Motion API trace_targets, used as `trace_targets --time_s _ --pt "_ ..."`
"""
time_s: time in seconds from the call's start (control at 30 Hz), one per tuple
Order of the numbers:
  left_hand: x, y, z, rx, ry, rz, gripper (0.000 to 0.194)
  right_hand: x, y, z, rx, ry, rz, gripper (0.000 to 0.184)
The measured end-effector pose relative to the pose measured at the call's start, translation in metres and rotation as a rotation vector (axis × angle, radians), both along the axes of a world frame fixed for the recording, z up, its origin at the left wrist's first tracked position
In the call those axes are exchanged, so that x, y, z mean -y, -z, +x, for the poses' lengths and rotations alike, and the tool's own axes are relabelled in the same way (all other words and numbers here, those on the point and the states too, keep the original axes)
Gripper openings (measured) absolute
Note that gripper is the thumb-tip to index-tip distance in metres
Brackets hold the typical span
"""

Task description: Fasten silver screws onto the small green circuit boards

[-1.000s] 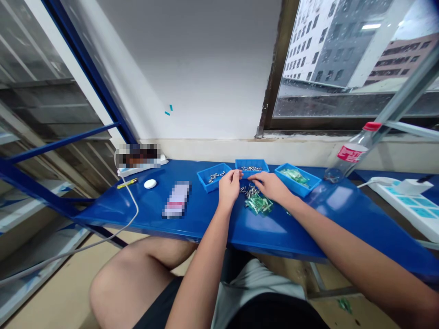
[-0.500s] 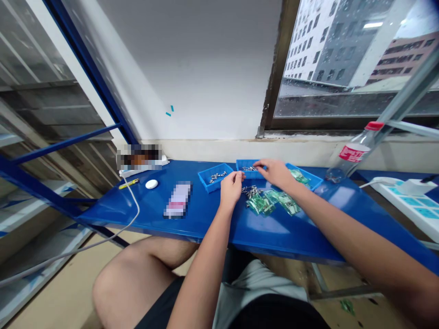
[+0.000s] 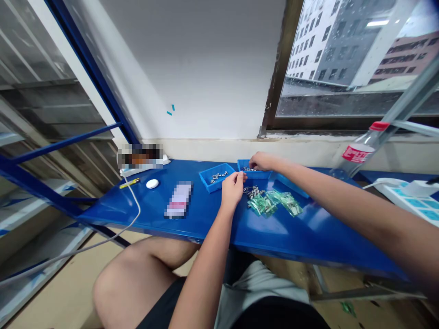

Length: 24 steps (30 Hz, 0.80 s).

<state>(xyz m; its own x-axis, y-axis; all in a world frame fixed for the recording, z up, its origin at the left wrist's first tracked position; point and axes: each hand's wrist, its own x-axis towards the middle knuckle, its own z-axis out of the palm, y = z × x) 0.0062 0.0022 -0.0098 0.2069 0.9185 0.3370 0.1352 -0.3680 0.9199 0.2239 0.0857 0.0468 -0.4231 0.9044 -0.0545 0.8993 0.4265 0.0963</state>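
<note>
My right hand (image 3: 262, 161) reaches into the middle blue tray (image 3: 262, 174), its fingers bent down and drawn together over small metal screws (image 3: 249, 169). What sits between those fingertips is hidden. Closed in a pinch, my left hand (image 3: 234, 186) is held just in front of that tray; anything in it is too small to make out. Left of it, another blue tray (image 3: 210, 188) holds more metal screws (image 3: 219, 176). A loose pile of metal parts (image 3: 254, 192) lies on the table beside small green-printed plastic bags (image 3: 263, 204).
A third blue tray (image 3: 291, 186) is partly behind my right forearm. A plastic bottle (image 3: 358, 153) and a power strip (image 3: 413, 194) stand at the right. On the left of the blue table (image 3: 202, 224) are a blurred phone (image 3: 179, 199), a white oval object (image 3: 152, 183) and a yellow cutter (image 3: 129, 183).
My right hand has moved left and a little up, further over the middle tray, and its forearm now covers more of the right tray. My left hand stays nearly in place.
</note>
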Motion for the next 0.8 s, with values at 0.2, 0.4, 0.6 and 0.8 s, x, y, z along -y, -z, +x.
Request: trace_targets --time_s 0.2,0.4,0.6,0.8 --pt "0.0009 -0.0003 -0.0001 0.001 -0.002 -0.013 0.035 -0.0048 -0.0014 -0.0013 -0.020 -0.031 -0.060 0.033" --pt "0.0018 -0.0008 -0.0003 -0.005 0.011 -0.003 0.037 -0.0078 0.0000 -0.0028 -0.022 -0.069 -0.104 0.028" --pt "-0.0001 0.0024 0.0008 -0.018 0.019 0.000 0.039 -0.0099 0.0008 -0.0047 -0.015 -0.076 -0.107 0.026" --pt "-0.0004 0.0024 0.0006 -0.031 0.028 -0.001 0.040 -0.0079 -0.0036 -0.0064 -0.020 -0.035 -0.109 0.030"
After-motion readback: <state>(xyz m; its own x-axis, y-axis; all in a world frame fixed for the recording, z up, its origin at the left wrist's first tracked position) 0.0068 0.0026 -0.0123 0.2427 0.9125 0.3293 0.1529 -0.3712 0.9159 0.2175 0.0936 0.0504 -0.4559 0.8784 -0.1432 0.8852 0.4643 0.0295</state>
